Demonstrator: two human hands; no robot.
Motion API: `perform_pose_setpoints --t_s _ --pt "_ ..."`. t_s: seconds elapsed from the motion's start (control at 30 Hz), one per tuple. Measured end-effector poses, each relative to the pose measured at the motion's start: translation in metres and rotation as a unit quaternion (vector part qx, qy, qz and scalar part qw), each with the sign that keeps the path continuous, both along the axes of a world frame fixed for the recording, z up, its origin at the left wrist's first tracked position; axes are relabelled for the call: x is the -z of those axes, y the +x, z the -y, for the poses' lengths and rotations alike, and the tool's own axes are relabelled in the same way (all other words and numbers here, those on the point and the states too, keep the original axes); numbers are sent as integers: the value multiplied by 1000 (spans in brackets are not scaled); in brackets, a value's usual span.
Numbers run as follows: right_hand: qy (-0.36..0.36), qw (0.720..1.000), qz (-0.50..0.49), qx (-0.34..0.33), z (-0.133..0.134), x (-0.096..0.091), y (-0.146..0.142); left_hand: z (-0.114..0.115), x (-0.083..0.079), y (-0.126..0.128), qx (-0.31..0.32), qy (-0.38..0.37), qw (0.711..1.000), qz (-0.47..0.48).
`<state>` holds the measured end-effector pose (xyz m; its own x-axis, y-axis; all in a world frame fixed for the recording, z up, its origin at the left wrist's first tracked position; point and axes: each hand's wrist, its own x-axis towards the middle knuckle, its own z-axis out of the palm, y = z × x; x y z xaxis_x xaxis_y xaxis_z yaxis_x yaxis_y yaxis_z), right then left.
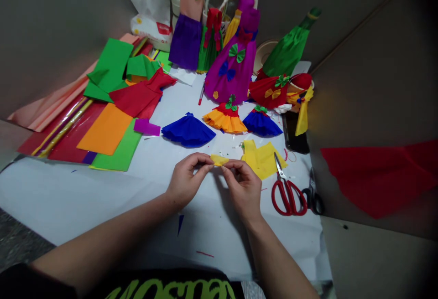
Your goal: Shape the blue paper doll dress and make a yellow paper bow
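My left hand (187, 179) and my right hand (241, 188) pinch opposite ends of a small folded piece of yellow crepe paper (219, 160) above the white paper table covering (102, 203). Just beyond my right hand lies a larger crumpled yellow paper sheet (263, 160). A pair of red-handled scissors (288, 194) rests to the right of that hand, not touching it. A blue paper skirt (188, 130) lies ahead of my left hand, and an orange and red miniature paper dress (225, 119) lies ahead between my hands.
A blue miniature dress (262, 123) and a black-handled pair of scissors (313, 197) lie on the right. Stacked coloured paper sheets (106, 128) spread left. Paper gowns, including a purple one (231, 73), crowd the back. A red sheet (376, 176) lies on the right-hand surface.
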<state>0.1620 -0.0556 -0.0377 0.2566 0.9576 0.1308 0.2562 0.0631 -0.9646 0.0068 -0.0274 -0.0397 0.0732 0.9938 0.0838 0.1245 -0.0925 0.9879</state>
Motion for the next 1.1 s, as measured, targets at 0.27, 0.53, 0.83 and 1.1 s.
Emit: perform_pose_setpoints --t_s 0.27,0.53,0.83,1.1 --pt "-12 1000 -15 5 -1 -3 -1 -1 -2 1 1 -18 1000 22" --pt "-25 999 -20 10 -1 -1 -1 -1 -2 0 9 -23 999 25" --pt "-18 999 -31 0 -1 -3 -3 0 3 2 10 -3 998 69" --pt "26 999 -41 -17 -3 -3 -5 0 3 2 24 -8 995 94"
